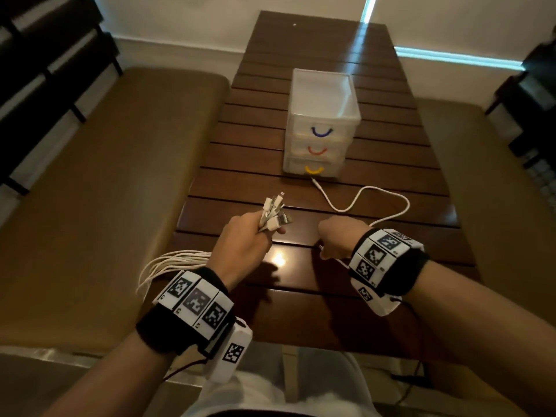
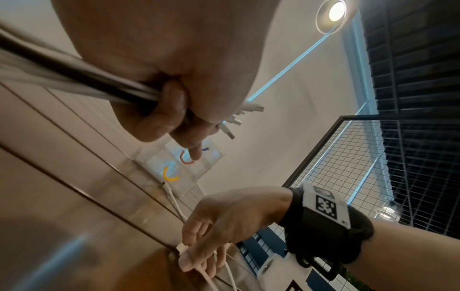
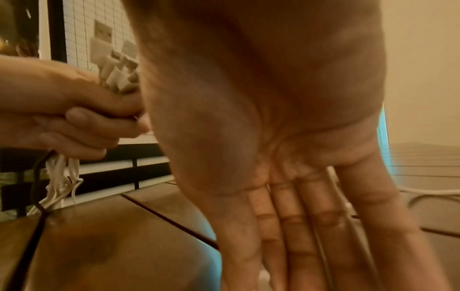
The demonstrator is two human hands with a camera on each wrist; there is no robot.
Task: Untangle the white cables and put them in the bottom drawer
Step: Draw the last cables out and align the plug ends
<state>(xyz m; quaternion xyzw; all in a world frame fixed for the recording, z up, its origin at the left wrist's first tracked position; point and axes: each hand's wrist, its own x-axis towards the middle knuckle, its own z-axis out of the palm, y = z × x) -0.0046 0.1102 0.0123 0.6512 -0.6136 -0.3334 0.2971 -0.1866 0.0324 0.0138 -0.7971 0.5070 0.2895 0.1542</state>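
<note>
My left hand [image 1: 255, 236] is raised over the slatted wooden table [image 1: 240, 182] and grips a bundle of white cables [image 1: 275, 210] with the plugs sticking up. The bundle's loops [image 1: 168, 263] hang off to the left. One separate white cable [image 1: 376, 191] lies curved on the table, one end at the yellow-handled bottom drawer [image 1: 313, 170] of the translucent drawer unit [image 1: 322, 115]. All three drawers are closed. My right hand [image 1: 334, 239] rests straight fingers [image 3: 293, 216] on that cable's near plug [image 2: 181, 247].
Tan cushioned benches [image 1: 90, 176] run along both sides of the table. Dark shelving [image 1: 45, 70] stands at the far left and a wire grid panel [image 2: 348, 177] to the right. A thin black cord [image 3: 37, 177] hangs beside the bundle.
</note>
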